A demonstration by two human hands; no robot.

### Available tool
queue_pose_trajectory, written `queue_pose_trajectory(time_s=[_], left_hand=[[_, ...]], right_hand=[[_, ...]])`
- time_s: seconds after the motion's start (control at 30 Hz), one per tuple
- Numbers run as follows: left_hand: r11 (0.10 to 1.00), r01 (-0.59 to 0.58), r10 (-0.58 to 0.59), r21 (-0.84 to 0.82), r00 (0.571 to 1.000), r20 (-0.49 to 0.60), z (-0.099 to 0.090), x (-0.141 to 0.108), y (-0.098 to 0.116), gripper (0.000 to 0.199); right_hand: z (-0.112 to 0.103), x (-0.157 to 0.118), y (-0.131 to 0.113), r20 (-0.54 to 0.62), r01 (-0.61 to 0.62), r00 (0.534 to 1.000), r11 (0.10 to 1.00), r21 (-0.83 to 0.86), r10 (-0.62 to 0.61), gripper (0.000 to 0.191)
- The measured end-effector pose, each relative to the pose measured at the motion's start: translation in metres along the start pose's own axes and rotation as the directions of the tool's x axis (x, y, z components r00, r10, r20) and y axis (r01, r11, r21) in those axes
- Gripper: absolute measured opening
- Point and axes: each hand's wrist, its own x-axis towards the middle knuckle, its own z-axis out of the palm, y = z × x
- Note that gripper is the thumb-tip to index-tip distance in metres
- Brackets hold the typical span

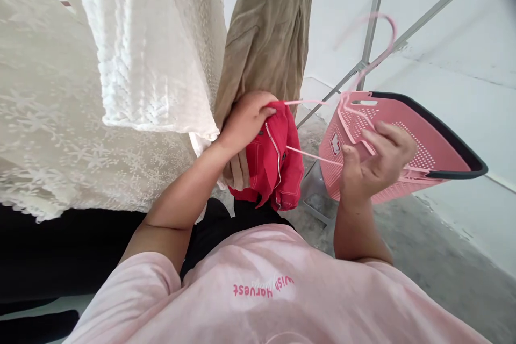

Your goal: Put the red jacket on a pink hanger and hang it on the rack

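Pale pink T-shirt cloth [193, 306] fills the bottom of the view, its printed lettering upside down. From its sleeves two bare forearms reach forward. The left grip [252, 113] pinches the upper edge of a red garment [264, 166]; the right grip [374, 164] curls loosely around the outer end of a pink hanger [314, 156], thumb apart from the fingers, though how firmly it holds I cannot tell.

The step in hand looks to be working the hanger at the red garment's edge; whether in or out, I cannot tell. Either way, the next move seems to call for a steady left hold on the cloth and a level right hand, so the thin bars do not snag.

The red garment hangs below the left grip, touching it, and sits well apart from the right grip; the hanger's bars span the gap, their inner ends hidden at the cloth.

Farther out, a white textured garment [153, 54] hangs at the left in front of a lace cloth [44, 113], a tan garment [266, 48] hangs beyond the left grip, and a perforated pink basket [439, 123] stands past the right grip. Behind are a metal frame [373, 16] and a white wall [455, 64].
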Motion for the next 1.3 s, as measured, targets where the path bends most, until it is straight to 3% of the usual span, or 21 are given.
queue_pose_trajectory(time_s=[0.07,0.13,0.2,0.23,0.3,0.37,0.43,0.6,0.8,0.97,1.1,1.2,1.3], left_hand=[[0.997,0.065,-0.071,-0.053,0.989,-0.132,-0.008,0.005,-0.01,0.016],[0.992,0.087,-0.106,-0.096,0.973,-0.207,-0.014,0.008,-0.016,0.016],[0.99,0.09,-0.113,-0.113,0.968,-0.223,-0.017,0.009,-0.018,0.014],[0.989,0.092,-0.114,-0.113,0.97,-0.217,-0.018,0.008,-0.017,0.014],[0.99,0.094,-0.112,-0.109,0.977,-0.181,-0.017,0.004,-0.012,0.012],[0.989,0.093,-0.108,-0.111,0.984,-0.14,-0.017,0.0,-0.005,0.012],[0.989,0.097,-0.11,-0.11,0.987,-0.119,-0.017,-0.004,0.0,0.013],[0.987,0.116,-0.128,-0.109,0.985,-0.114,-0.02,-0.01,0.01,0.017],[0.986,0.114,-0.13,-0.125,0.983,-0.128,-0.023,-0.011,0.011,0.016],[0.984,0.12,-0.132,-0.134,0.987,-0.089,-0.032,-0.013,0.004,0.016],[0.984,0.117,-0.125,-0.134,0.991,-0.051,-0.039,-0.017,0.003,0.015],[0.986,0.102,-0.11,-0.131,0.992,-0.063,-0.038,-0.018,0.004,0.013],[0.985,0.114,-0.125,-0.127,0.989,-0.081,-0.034,-0.017,0.007,0.013]], right_hand=[[0.002,-0.027,-0.005,0.0,-0.033,0.999,0.999,0.026,0.033,0.016],[0.012,-0.061,-0.006,0.24,-0.126,0.966,0.986,0.113,0.096,0.017],[0.031,-0.095,-0.002,0.506,-0.307,0.84,0.94,0.146,0.196,0.024],[0.042,-0.11,0.002,0.582,-0.422,0.767,0.895,0.143,0.268,0.028],[0.064,-0.133,0.011,0.646,-0.634,0.646,0.758,0.155,0.407,0.035],[0.081,-0.148,0.02,0.662,-0.744,0.581,0.638,0.196,0.473,0.039],[0.093,-0.156,0.026,0.671,-0.771,0.569,0.593,0.233,0.475,0.045],[0.106,-0.168,0.029,0.715,-0.756,0.57,0.599,0.264,0.404,0.06],[0.117,-0.158,0.052,0.754,-0.784,0.505,0.589,0.198,0.419,0.036],[0.101,-0.132,0.101,0.721,-0.824,0.47,0.547,0.151,0.509,0.042],[0.075,-0.098,0.136,0.686,-0.816,0.494,0.558,0.153,0.534,0.046],[0.059,-0.083,0.135,0.729,-0.791,0.494,0.592,0.151,0.474,0.042],[0.056,-0.093,0.103,0.814,-0.771,0.449,0.621,0.143,0.369,0.041]])
